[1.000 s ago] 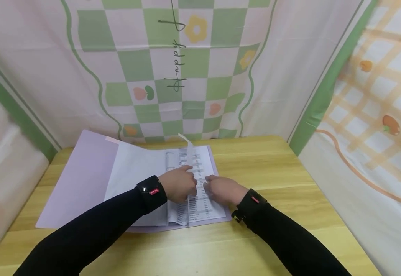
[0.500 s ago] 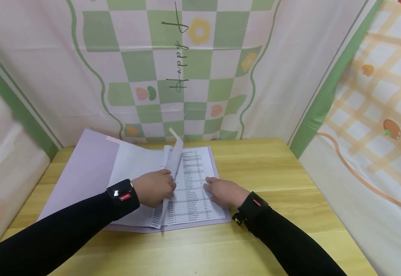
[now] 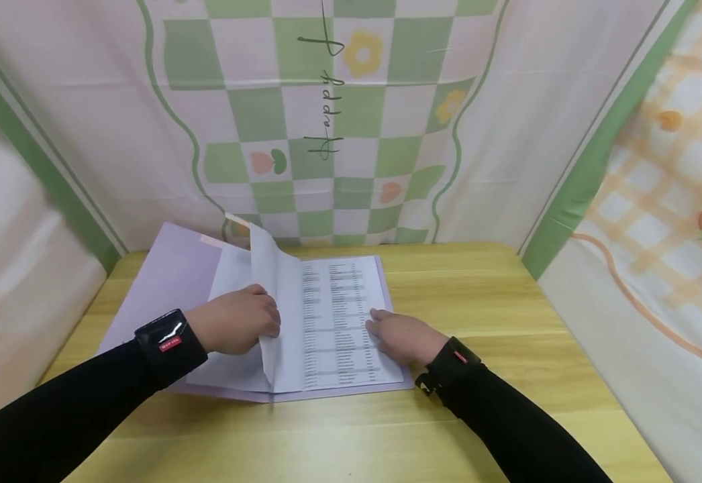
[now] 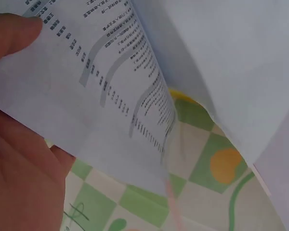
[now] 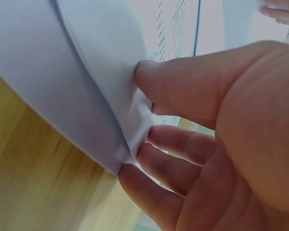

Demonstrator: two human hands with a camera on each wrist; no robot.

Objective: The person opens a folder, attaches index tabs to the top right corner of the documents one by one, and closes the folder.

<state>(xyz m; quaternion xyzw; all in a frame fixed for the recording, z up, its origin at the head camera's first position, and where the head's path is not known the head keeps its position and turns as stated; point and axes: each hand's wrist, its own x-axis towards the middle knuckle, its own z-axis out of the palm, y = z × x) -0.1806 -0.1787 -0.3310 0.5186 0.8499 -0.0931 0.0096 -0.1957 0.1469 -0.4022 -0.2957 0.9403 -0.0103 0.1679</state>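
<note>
A lilac folder (image 3: 172,275) lies spread on the table, with white sheets inside it. My left hand (image 3: 236,322) pinches a page (image 3: 260,261) and holds it lifted over the left half. In the left wrist view the thumb lies on that page's printed face (image 4: 101,77), with other fingers behind the sheet. Rows of small print cover the right-hand sheet (image 3: 335,322). Along its right edge my right hand (image 3: 402,335) grips the sheets; the right wrist view has the thumb on top of the paper (image 5: 111,53) and the fingertips at the edge.
The wooden table (image 3: 460,295) extends around the folder. A patterned cloth (image 3: 357,134) hangs behind the table, and further cloth (image 3: 665,268) hangs along the right side.
My left hand has moved left, carrying the page over from the right half and uncovering the printed sheet. My right hand stays at the right edge.
</note>
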